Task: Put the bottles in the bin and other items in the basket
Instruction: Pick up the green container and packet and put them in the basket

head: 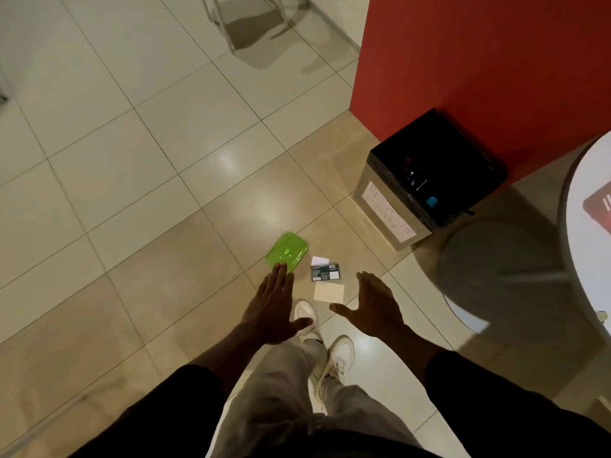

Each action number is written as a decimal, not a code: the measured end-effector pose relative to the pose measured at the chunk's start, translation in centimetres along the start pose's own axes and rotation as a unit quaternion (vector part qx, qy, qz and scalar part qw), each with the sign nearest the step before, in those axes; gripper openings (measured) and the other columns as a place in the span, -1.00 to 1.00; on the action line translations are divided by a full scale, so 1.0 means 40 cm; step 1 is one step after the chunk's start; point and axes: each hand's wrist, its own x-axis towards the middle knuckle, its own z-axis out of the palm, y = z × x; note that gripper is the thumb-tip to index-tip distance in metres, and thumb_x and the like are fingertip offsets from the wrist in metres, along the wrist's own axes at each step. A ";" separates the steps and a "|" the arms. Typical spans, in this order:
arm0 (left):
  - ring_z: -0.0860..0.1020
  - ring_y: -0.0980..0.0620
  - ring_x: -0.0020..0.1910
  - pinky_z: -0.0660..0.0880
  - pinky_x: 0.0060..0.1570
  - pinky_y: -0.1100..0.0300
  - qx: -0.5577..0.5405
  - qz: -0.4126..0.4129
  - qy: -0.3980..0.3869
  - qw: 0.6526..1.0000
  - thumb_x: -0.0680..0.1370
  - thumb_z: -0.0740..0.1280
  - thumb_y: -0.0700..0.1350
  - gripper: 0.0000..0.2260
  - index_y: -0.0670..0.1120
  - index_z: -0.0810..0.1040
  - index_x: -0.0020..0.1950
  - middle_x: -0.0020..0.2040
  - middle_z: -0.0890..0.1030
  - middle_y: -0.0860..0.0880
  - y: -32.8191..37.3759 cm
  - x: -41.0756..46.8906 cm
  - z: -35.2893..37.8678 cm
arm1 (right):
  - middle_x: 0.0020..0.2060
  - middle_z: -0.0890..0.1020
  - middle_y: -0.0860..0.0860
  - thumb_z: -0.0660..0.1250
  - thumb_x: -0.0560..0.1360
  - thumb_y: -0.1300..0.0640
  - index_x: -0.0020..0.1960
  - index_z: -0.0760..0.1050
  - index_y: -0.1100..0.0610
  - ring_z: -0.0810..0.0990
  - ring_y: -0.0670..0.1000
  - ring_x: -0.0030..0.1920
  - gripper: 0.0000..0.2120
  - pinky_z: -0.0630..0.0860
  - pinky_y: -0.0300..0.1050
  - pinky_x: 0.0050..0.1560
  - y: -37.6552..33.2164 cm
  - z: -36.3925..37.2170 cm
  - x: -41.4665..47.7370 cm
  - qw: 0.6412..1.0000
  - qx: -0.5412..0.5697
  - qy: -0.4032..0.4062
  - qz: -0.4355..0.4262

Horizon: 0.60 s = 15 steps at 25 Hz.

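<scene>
Reaching down over a tiled floor, a person stands with both hands spread, apparently about to gather the loose items bound for the basket, which is not in view. At ten o'clock from the shoes, a green lid (287, 251) lies flat on the tiles; the left hand (271, 308) hovers over its near edge, palm down, fingers straight and together, thumb out, holding nothing. Just right of the lid, at twelve o'clock, sit a small white slip (319, 260), a dark card (325, 271) and a beige card (328, 292), close together. The right hand (373, 306) hangs to their right, palm down, fingers open and empty. At two o'clock, well apart, the bin (388, 209) stands against a red wall, black-lined, with what look like bottles already inside. The next move likely calls for pinching thin, flat pieces off a smooth floor, a fiddly lift at the edges.
</scene>
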 end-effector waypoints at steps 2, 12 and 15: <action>-0.27 -0.16 0.69 -0.20 0.62 -0.02 -0.004 -0.014 0.010 1.000 0.49 0.23 0.50 0.11 -0.22 -0.14 0.70 0.70 -0.26 -0.20 -0.015 -0.018 0.022 | 0.46 0.45 0.19 0.06 0.28 -0.64 0.56 0.25 0.26 0.42 0.19 0.46 0.19 0.35 0.06 0.47 0.022 0.037 -0.009 1.000 -0.006 0.005 0.006; -0.05 -0.20 0.70 0.06 0.66 -0.11 0.013 0.008 -0.091 0.996 0.53 0.31 0.41 0.01 -0.21 -0.01 0.69 0.72 -0.07 -0.22 -0.206 -0.013 0.097 | 0.54 0.35 0.17 0.22 0.41 -0.57 0.61 0.16 0.23 0.30 0.16 0.54 0.09 0.23 0.03 0.56 -0.100 0.209 -0.068 0.993 0.023 -0.040 0.104; -0.07 -0.21 0.70 0.03 0.66 -0.11 0.042 0.029 -0.103 0.993 0.53 0.33 0.39 0.02 -0.24 -0.01 0.68 0.71 -0.08 -0.25 -0.310 0.048 0.078 | 0.52 0.38 0.19 0.26 0.42 -0.54 0.58 0.19 0.26 0.33 0.18 0.52 0.07 0.24 0.04 0.55 -0.183 0.257 -0.028 0.988 0.035 -0.029 0.147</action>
